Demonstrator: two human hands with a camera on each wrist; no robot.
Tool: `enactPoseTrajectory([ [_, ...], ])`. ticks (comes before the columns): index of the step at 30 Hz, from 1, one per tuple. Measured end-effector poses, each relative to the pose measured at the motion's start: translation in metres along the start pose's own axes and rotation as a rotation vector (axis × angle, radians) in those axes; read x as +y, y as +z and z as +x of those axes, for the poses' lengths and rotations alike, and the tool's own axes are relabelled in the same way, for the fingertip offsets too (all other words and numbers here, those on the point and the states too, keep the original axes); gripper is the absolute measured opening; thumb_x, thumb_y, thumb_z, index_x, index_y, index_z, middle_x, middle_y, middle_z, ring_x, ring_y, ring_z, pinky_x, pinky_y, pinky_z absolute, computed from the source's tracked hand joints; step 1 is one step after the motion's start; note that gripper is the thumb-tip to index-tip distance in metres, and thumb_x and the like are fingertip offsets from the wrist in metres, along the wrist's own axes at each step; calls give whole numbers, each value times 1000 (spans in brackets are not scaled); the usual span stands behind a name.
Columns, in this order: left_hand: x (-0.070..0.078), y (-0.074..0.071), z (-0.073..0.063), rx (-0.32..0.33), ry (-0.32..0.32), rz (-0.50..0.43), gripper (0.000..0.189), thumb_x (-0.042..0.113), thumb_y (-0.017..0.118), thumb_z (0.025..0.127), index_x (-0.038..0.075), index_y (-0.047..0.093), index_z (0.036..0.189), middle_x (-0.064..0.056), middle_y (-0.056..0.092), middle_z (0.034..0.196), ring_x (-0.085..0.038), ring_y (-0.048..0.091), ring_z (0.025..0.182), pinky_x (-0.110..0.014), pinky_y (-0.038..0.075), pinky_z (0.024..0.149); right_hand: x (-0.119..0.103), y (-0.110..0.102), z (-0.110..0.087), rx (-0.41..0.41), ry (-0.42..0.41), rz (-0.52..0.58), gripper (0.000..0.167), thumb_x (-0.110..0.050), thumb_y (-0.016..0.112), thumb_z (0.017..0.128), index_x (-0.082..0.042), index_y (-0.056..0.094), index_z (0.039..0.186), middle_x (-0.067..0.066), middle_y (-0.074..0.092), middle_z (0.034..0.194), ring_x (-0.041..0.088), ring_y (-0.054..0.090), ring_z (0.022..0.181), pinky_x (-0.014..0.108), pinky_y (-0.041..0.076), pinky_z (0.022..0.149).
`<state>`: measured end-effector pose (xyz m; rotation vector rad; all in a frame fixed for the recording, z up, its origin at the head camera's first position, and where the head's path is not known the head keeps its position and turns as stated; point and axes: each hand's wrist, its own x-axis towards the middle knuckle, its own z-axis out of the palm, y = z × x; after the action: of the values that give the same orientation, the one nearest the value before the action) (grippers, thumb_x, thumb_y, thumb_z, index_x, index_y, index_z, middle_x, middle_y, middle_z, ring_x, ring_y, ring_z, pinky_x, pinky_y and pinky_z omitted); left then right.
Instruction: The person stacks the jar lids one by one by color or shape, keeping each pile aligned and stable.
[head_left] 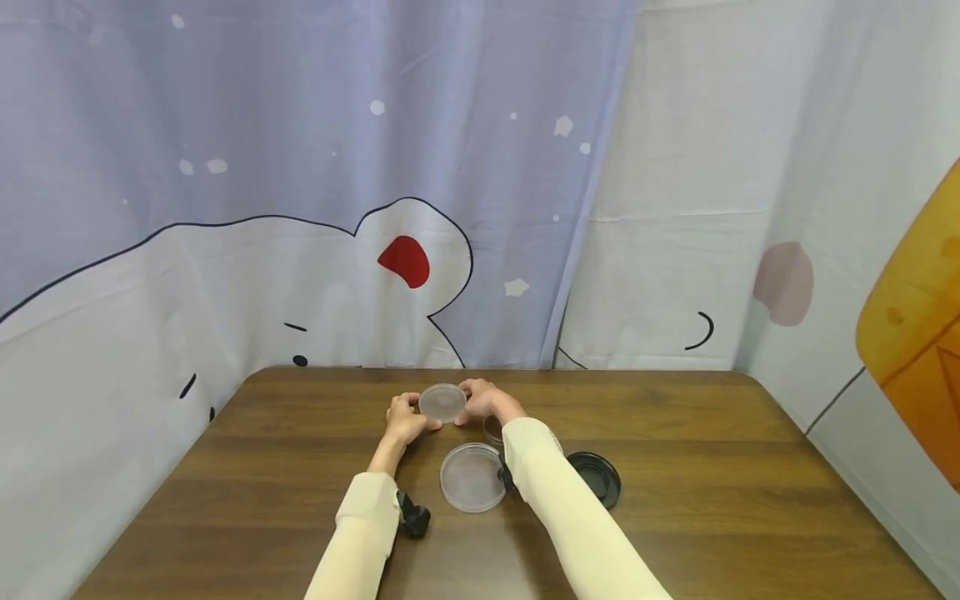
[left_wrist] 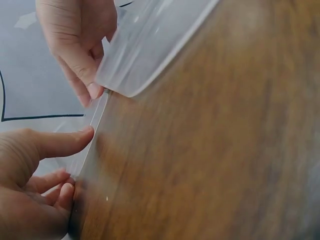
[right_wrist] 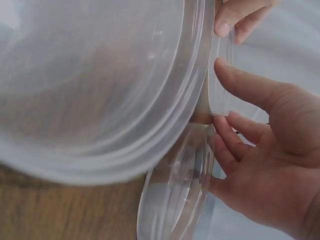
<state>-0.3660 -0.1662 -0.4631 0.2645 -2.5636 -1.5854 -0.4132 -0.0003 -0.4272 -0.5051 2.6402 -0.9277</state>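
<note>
Near the far side of the table, a small clear round plastic container (head_left: 442, 402) sits between the two hands. My left hand (head_left: 405, 419) holds its left side, thumb at the near edge and fingers farther round; the left wrist view shows that thumb (left_wrist: 65, 142) on the rim. On the opposite side, my right hand (head_left: 486, 402) grips the same container, thumb and fingertips at its edge in the right wrist view. A larger clear round container (head_left: 471, 477) stands nearer, between the forearms. Another clear round container (right_wrist: 177, 190) is just below the right hand, partly hidden by the sleeve in the head view.
A black round dish or lid (head_left: 596, 477) lies right of the right forearm, partly covered by the sleeve. The brown wooden table (head_left: 712, 500) ends at a printed curtain (head_left: 510, 208) behind it. A dark wrist camera (head_left: 413, 515) juts from the left sleeve.
</note>
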Motion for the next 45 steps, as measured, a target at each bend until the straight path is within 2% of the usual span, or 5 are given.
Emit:
enactPoseTrajectory([
  [12,-3,5,-3,-25,3,-84,69,0,79,71,-9,45,131,-31,48,135,-43,43,127,-52,38,107,-2,1,-4,62,-7,-11,59,-17,82,77,2,56,127,16,65,122,29,59,115,38,45,102],
  [19,-4,-11,-9,-54,6,-170,70,2,77,75,-13,41,132,-27,50,125,-27,54,102,-27,46,83,-12,4,-9,73,-93,40,70,-19,82,77,5,50,135,21,60,131,33,57,121,42,44,106],
  [27,17,-8,-16,-65,35,-258,71,12,79,78,-6,41,136,-24,56,125,-26,59,107,-33,47,91,-9,-25,-27,113,-161,76,78,-24,83,77,5,46,139,21,55,137,35,52,128,45,42,108],
  [39,66,-12,-43,-80,228,-361,67,4,82,73,0,44,128,-11,48,134,-22,52,107,-21,47,78,-15,-55,-81,264,-289,240,75,-19,82,77,2,47,140,21,50,137,36,52,127,49,41,108],
  [45,84,-18,-62,-113,355,-419,65,-4,80,71,-2,41,123,-12,47,143,-20,53,110,-20,46,81,-12,-57,-105,295,-373,327,72,-18,81,79,0,47,140,21,49,136,38,51,131,47,41,110],
])
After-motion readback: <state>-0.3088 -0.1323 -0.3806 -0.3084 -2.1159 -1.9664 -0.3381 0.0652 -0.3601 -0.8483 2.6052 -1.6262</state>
